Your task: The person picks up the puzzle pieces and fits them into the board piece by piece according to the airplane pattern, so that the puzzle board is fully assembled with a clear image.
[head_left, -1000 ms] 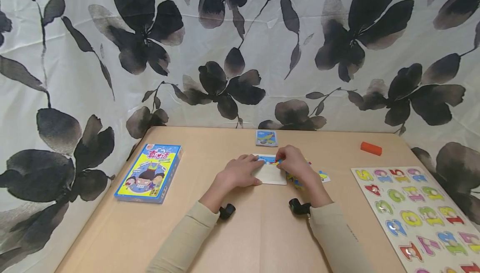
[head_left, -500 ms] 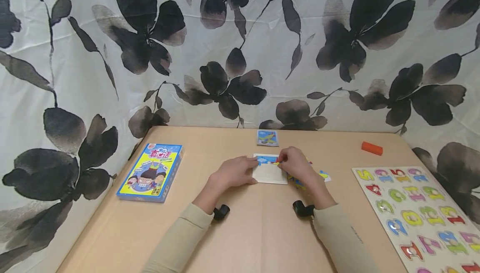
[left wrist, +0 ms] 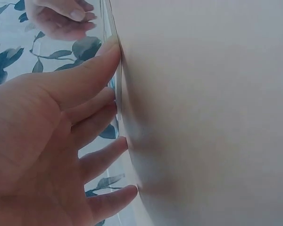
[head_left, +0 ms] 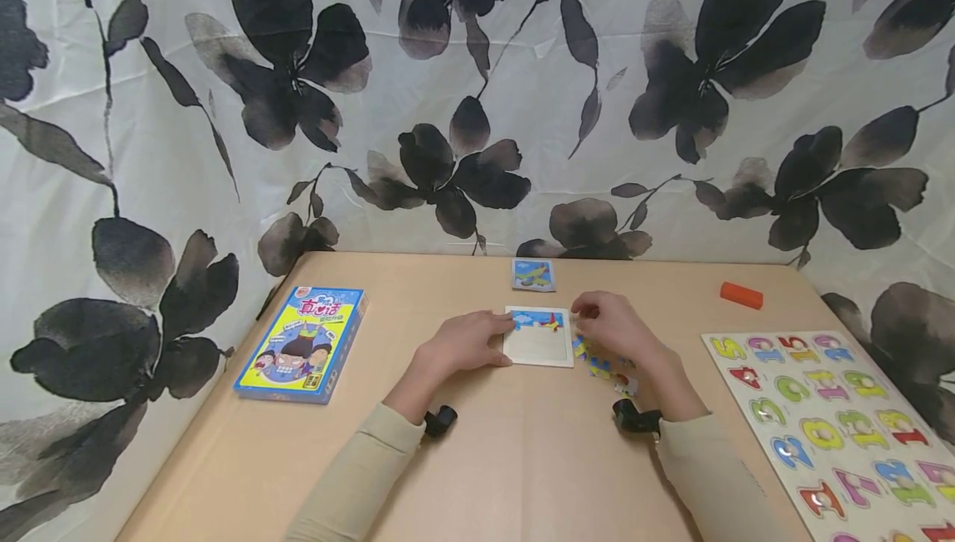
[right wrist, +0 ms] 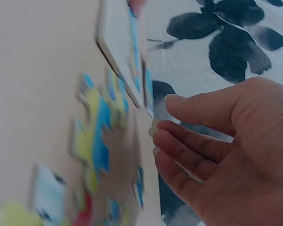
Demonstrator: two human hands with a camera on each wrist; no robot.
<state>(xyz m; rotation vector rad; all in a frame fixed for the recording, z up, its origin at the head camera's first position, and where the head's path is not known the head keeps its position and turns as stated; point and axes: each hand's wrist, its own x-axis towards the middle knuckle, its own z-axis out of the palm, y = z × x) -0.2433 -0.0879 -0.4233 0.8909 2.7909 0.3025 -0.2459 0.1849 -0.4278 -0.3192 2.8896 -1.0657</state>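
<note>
A small white puzzle tray (head_left: pixel 540 355) lies mid-table, with blue, white and red puzzle pieces (head_left: pixel 548 320) along its far side. My left hand (head_left: pixel 466 345) rests at the tray's left edge, fingers extended; in the left wrist view its thumb (left wrist: pixel 92 75) touches the edge. Just right of the tray, my right hand (head_left: pixel 618 328) hovers over loose jigsaw pieces (head_left: pixel 599 366). Its fingers (right wrist: pixel 179 143) are loosely bent in the right wrist view, with nothing visible between them and the thumb. That hand hides part of the pile.
Behind the tray sits a small picture card (head_left: pixel 533 274) showing a yellow plane. A blue and yellow box (head_left: pixel 302 343) lies at left. An orange block (head_left: pixel 741 295) and a large number board (head_left: pixel 813 397) are at right. A flowered curtain (head_left: pixel 582 103) hangs behind the table.
My right hand has let go of a red and yellow piece at the tray's far right corner and moved right, over the loose pieces. The left hand shifted slightly left, then stayed still.
</note>
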